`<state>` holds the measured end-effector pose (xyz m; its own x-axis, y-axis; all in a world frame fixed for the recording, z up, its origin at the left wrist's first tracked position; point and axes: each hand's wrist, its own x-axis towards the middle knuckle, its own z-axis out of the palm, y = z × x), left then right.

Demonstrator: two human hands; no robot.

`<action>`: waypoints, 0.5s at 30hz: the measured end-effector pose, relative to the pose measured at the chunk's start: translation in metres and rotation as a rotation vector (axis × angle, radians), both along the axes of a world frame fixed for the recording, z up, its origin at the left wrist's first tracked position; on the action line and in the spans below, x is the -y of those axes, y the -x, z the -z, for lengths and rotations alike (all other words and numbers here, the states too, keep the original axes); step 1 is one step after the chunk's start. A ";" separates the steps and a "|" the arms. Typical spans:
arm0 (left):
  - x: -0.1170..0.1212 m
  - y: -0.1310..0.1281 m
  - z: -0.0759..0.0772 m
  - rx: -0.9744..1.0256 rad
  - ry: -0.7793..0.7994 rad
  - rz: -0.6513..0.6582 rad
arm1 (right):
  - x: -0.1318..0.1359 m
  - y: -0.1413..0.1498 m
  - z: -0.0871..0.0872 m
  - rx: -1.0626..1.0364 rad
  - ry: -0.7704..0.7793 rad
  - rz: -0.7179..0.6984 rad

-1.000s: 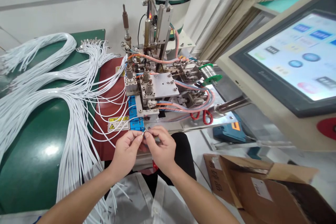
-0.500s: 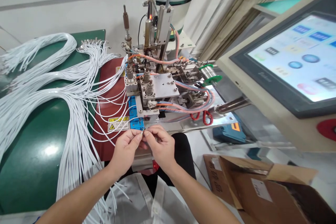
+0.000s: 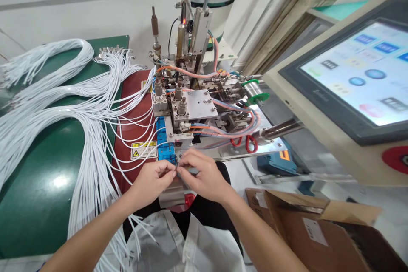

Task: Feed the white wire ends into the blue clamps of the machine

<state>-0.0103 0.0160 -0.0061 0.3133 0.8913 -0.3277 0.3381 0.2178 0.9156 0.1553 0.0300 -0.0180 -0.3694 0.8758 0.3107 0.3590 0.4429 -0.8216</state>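
Observation:
My left hand (image 3: 155, 180) is closed in a pinch just in front of the blue fixture blocks (image 3: 166, 150). One of the white wires (image 3: 123, 175) runs from the bundle towards it and seems to end between its fingertips. Thumb and index finger of my right hand (image 3: 202, 174) are pressed together, tip to tip with the left. Whatever lies between the right fingertips is too small and covered to make out. Behind both hands stands a bench-top machine (image 3: 197, 104) with metal plates and air hoses. Several white wires lead into the row of blue blocks.
Thick bundles of white wires (image 3: 86, 144) lie over the green table (image 3: 41, 204) on the left. A solder-like wire spool (image 3: 254, 90) sits on the machine. A touchscreen panel (image 3: 357, 72) juts in at right, above an open cardboard box (image 3: 318, 229).
Both hands have shifted slightly right and towards me, away from the blue blocks. The pale piece that showed between the fingertips is now covered.

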 end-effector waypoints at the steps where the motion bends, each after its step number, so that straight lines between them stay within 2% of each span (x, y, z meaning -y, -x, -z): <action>1: -0.001 0.001 0.000 -0.016 -0.001 0.052 | 0.000 -0.002 -0.001 0.038 0.025 -0.058; 3: 0.000 0.001 0.000 -0.032 -0.033 0.051 | 0.001 0.000 -0.001 0.008 0.087 -0.036; 7: 0.005 -0.006 0.001 -0.030 -0.102 -0.184 | 0.012 0.020 0.010 -0.333 0.248 0.302; 9: 0.007 -0.007 0.001 -0.014 -0.102 -0.267 | 0.019 0.028 0.017 -0.409 0.265 0.381; 12: 0.007 -0.007 0.001 0.005 -0.071 -0.261 | 0.023 0.030 0.025 -0.439 0.299 0.409; 15: 0.006 -0.006 0.001 0.004 -0.060 -0.215 | 0.020 0.025 0.025 -0.531 0.417 0.428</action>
